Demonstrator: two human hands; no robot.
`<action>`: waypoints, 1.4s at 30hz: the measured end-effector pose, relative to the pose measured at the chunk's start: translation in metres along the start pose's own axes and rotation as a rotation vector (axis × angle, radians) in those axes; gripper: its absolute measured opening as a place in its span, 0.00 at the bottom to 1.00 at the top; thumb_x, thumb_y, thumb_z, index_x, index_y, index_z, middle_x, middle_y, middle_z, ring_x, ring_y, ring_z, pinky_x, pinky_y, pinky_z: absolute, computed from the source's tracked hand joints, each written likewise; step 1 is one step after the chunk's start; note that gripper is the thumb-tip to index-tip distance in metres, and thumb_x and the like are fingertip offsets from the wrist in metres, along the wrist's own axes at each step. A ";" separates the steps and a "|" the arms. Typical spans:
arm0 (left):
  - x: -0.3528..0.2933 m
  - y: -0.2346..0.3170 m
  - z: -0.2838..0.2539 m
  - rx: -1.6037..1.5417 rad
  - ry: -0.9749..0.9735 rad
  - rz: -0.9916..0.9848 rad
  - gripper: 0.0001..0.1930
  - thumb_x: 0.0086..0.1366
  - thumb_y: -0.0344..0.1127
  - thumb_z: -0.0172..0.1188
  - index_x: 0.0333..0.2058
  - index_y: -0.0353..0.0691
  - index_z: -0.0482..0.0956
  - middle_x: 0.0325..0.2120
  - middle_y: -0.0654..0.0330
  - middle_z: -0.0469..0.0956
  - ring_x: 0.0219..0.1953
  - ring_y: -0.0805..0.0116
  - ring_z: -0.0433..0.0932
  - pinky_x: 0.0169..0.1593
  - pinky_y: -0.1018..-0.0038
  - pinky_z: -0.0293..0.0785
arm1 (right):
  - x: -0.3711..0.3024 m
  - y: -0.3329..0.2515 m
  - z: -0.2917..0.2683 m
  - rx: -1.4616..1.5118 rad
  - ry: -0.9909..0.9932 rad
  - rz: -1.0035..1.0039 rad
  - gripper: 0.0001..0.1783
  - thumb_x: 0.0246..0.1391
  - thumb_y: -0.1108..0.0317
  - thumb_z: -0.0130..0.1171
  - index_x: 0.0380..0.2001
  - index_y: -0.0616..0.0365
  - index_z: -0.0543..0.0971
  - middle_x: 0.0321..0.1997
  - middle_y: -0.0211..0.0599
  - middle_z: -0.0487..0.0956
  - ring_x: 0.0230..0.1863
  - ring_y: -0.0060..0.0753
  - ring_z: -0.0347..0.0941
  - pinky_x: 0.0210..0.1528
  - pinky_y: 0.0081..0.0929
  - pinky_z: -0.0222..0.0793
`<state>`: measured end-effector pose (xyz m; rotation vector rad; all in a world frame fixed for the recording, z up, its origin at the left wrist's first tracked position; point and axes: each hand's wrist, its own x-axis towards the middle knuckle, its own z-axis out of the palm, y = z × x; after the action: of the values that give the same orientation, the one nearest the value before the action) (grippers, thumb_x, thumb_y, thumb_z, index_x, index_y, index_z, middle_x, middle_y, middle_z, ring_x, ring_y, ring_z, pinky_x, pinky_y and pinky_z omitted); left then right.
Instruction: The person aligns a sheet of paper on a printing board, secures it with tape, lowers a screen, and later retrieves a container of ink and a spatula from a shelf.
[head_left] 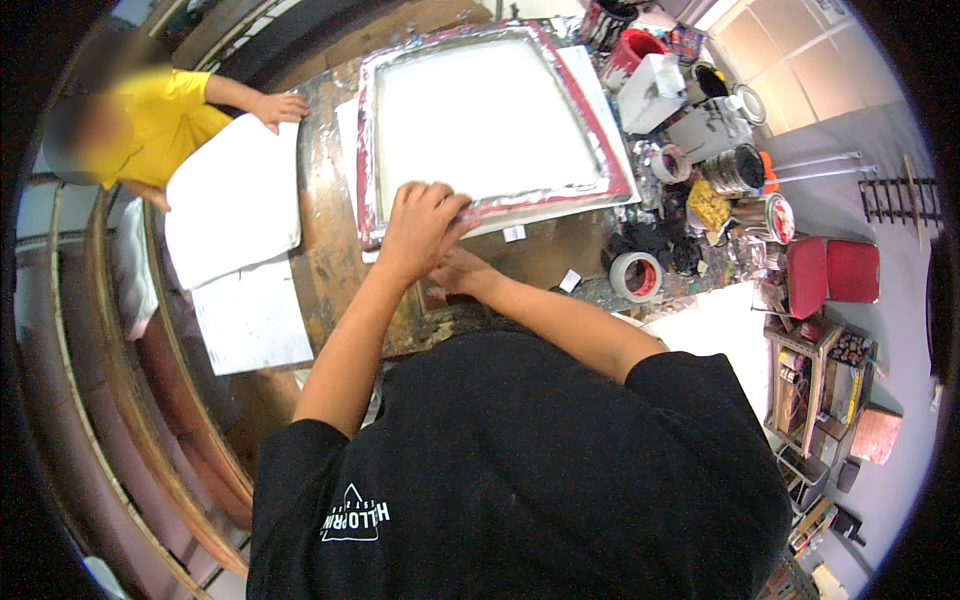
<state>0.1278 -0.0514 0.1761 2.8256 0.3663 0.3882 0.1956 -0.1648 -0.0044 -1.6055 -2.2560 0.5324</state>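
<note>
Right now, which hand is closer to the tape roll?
Right. The right hand is left of the tape roll; the left hand is farther left, at the near edge of the red frame.

At one o'clock we see a red container (pixel 632 58) beside a white jug (pixel 652 94); at two, a stained yellow lump (pixel 708 205); at three, a tape roll (pixel 621 279) and, farther out, a red chair (pixel 850 272); at nine, long wooden rails (pixel 106 320).

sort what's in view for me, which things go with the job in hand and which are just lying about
Seemingly in use:
- maroon-edged frame, left hand on its near edge, right hand close by
- white sheet under it

Apparently lying about:
- tape roll
- yellow lump
- red bucket
</note>
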 end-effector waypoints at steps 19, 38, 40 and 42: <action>-0.054 -0.024 0.122 -0.109 -0.206 -0.180 0.22 0.59 0.47 0.71 0.50 0.46 0.81 0.42 0.58 0.76 0.50 0.56 0.74 0.57 0.59 0.67 | -0.206 0.027 -0.115 0.391 0.077 0.813 0.20 0.63 0.59 0.61 0.53 0.57 0.80 0.53 0.51 0.81 0.56 0.54 0.77 0.59 0.46 0.72; -0.149 -0.101 0.100 0.088 0.000 -0.697 0.26 0.67 0.38 0.63 0.63 0.51 0.75 0.67 0.54 0.67 0.66 0.45 0.65 0.67 0.50 0.62 | -0.144 0.120 -0.135 0.025 0.396 1.076 0.28 0.56 0.63 0.66 0.58 0.60 0.74 0.53 0.52 0.77 0.53 0.58 0.75 0.55 0.48 0.72; -0.147 -0.096 0.101 0.105 -0.015 -0.709 0.27 0.66 0.37 0.64 0.64 0.51 0.75 0.67 0.55 0.67 0.66 0.45 0.64 0.67 0.49 0.61 | -0.143 0.118 -0.137 0.009 0.380 1.077 0.28 0.56 0.63 0.66 0.58 0.59 0.73 0.53 0.52 0.77 0.52 0.57 0.76 0.54 0.47 0.73; -0.144 -0.095 0.100 0.121 -0.001 -0.715 0.27 0.65 0.37 0.64 0.64 0.52 0.75 0.67 0.56 0.67 0.67 0.46 0.63 0.67 0.49 0.60 | -0.144 0.117 -0.136 0.014 0.391 1.081 0.28 0.56 0.63 0.66 0.58 0.59 0.73 0.53 0.52 0.77 0.53 0.57 0.76 0.55 0.48 0.72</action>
<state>0.0024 -0.0254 0.0226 2.5648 1.3688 0.2075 0.4009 -0.2503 0.0532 -2.5551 -0.9694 0.3930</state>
